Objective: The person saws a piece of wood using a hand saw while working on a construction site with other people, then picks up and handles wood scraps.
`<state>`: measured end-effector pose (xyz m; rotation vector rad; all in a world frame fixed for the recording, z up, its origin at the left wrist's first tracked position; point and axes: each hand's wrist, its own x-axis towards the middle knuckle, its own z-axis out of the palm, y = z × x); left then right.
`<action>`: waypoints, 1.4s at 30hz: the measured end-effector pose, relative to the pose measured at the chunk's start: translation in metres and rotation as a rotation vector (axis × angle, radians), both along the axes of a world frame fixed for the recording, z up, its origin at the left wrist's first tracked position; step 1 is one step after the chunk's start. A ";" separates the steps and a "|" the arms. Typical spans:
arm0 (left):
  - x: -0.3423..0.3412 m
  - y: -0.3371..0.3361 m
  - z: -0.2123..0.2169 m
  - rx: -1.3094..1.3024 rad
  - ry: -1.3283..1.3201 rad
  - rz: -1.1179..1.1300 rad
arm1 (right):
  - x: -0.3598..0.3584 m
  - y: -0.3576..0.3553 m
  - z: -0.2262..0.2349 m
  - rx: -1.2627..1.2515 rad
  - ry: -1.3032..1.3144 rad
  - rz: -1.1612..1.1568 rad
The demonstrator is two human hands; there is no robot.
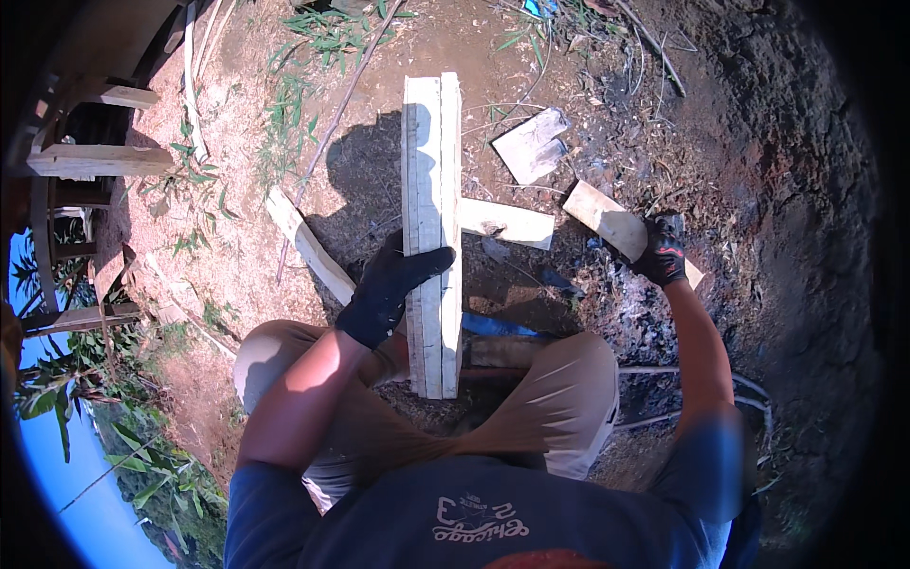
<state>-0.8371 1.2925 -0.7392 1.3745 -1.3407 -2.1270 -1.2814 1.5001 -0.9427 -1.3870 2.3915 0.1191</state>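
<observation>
The left hand (384, 294), in a dark glove, grips the planks (423, 171) by their left edge, one digit lying across the upper face. They stand side by side, long edges lined up, the near end between the knees (559, 389) and the far end pointing away with room around it. To their right, an offcut (517, 226) juts from behind the right edge; whether they touch, I cannot tell. The right hand (661, 251), also gloved, is closed over the short board (599, 214), whose ends show on both sides of it. A notched piece (533, 147) lies just beyond, narrowing the space there. Left of the planks, a strip (308, 245) slants toward the left hand; past it, the widest room runs over chip-strewn ground (242, 161). Pale lettering, upside down, crosses the dark shirt (389, 517), and a small red mark shows on the right glove
</observation>
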 end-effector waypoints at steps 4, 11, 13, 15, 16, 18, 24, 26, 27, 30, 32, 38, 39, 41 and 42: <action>-0.014 0.001 0.000 -0.128 0.072 -0.094 | 0.034 -0.012 0.082 0.001 -0.656 -0.438; -0.028 0.010 -0.014 0.147 0.151 -0.102 | 0.185 -0.023 0.174 -0.728 -1.578 -0.587; -0.038 0.015 -0.020 0.143 0.309 -0.156 | 0.226 -0.035 0.194 -0.825 -1.542 -0.539; -0.054 0.028 -0.015 0.172 0.420 -0.122 | 0.246 -0.041 0.201 -0.844 -1.553 -0.553; -0.057 0.033 -0.010 0.143 0.485 -0.159 | 0.253 -0.043 0.206 -0.852 -1.556 -0.558; -0.062 0.037 -0.004 0.135 0.497 -0.195 | 0.262 -0.035 0.223 -0.930 -1.559 -0.596; -0.060 0.056 0.018 0.039 0.574 -0.253 | 0.280 -0.012 0.272 -0.945 -1.466 -0.616; -0.058 0.057 0.020 -0.020 0.595 -0.239 | 0.287 -0.009 0.275 -0.967 -1.393 -0.631; -0.059 0.062 0.021 -0.015 0.598 -0.248 | 0.287 -0.003 0.272 -0.982 -1.393 -0.634; -0.054 0.071 0.031 -0.061 0.585 -0.254 | 0.298 0.004 0.276 -1.016 -1.436 -0.676; -0.055 0.073 0.030 -0.047 0.561 -0.257 | 0.300 0.008 0.272 -1.026 -1.407 -0.686; -0.060 0.079 0.021 -0.087 0.535 -0.321 | 0.311 0.021 0.256 -0.892 -1.198 -0.579; -0.062 0.077 0.018 -0.117 0.529 -0.350 | 0.307 0.021 0.269 -0.731 -1.056 -0.553; -0.074 0.080 0.006 -0.180 0.580 -0.426 | 0.301 0.032 0.259 -0.625 -0.871 -0.510; -0.082 0.083 0.001 -0.125 0.647 -0.457 | 0.298 0.037 0.247 -0.679 -0.827 -0.488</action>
